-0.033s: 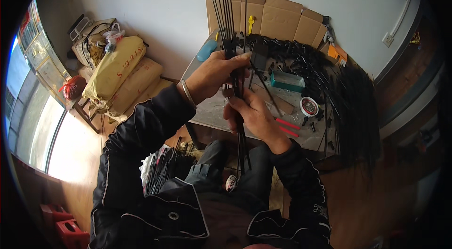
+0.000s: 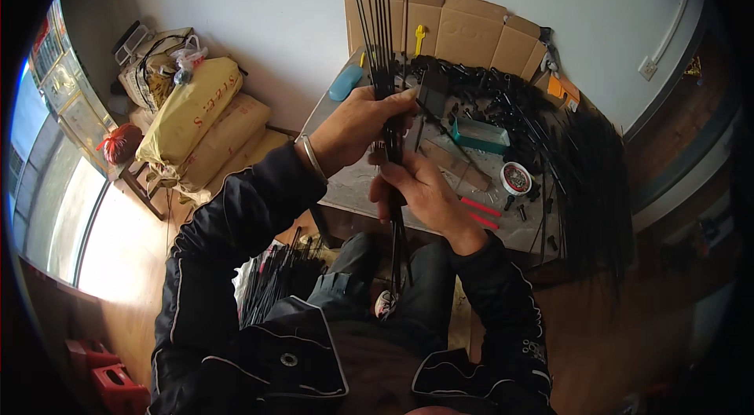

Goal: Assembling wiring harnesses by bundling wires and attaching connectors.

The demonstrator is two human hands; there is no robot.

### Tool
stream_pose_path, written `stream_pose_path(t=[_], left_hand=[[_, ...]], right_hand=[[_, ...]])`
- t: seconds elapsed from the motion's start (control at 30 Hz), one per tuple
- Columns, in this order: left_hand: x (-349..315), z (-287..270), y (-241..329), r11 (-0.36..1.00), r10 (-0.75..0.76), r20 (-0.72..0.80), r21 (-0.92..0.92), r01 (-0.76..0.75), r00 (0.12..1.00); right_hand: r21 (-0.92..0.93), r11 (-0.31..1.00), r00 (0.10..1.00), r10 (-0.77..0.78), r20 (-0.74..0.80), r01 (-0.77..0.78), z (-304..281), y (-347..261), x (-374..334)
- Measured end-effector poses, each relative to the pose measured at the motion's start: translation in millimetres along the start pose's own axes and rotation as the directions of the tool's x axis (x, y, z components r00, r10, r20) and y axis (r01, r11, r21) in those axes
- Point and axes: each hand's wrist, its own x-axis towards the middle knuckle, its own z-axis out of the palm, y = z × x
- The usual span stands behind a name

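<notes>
A bundle of long thin black rods [image 2: 384,46] with small tips stands nearly upright in front of me, over the table's near edge. My left hand [image 2: 369,120] is closed round it from the left, the thumb lying across the front. Just below, my right hand [image 2: 416,189] grips the same bundle with the thumb pressed against it. The upper ends fan out against the wall, and one rod stands apart to the right. The lower ends hang down between my knees. Most of my left fingers are hidden behind the rods.
The grey table [image 2: 353,183] carries a heap of black parts [image 2: 487,93], a teal tray [image 2: 480,135], a white round tub [image 2: 515,177] and red sticks [image 2: 479,211]. More rods hang over its right edge [image 2: 593,187]. Another bunch [image 2: 275,281] stands by my left leg. Yellow sacks [image 2: 192,113] are stacked left.
The rods' lower ends have swung slightly left, and the bundle's top has shifted a little. Both hands keep their grip in nearly the same place.
</notes>
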Motion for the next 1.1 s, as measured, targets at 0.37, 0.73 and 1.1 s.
stream_pose_path(t=[0.37, 0.73, 1.1], left_hand=[[-15.1, -59.3, 14.9, 0.932, -0.061, -0.083, -0.362, 0.027, 0.995], [-21.5, -75.5, 11.2, 0.935, -0.063, -0.19, -0.354, -0.009, 0.98], [-11.2, -59.1, 11.1, 0.861, 0.003, -0.005, -0.508, -0.005, 1.0]], right_hand=[[-0.859, 0.264, 0.85, -0.188, -0.492, -0.439, -140.7, 86.9, 97.5], [-0.512, 0.75, 0.777, 0.004, -0.629, -0.419, -188.1, 82.6, 130.5], [-0.206, 0.957, 0.205, -0.247, -0.947, 0.203, -391.4, -101.7, -89.9]])
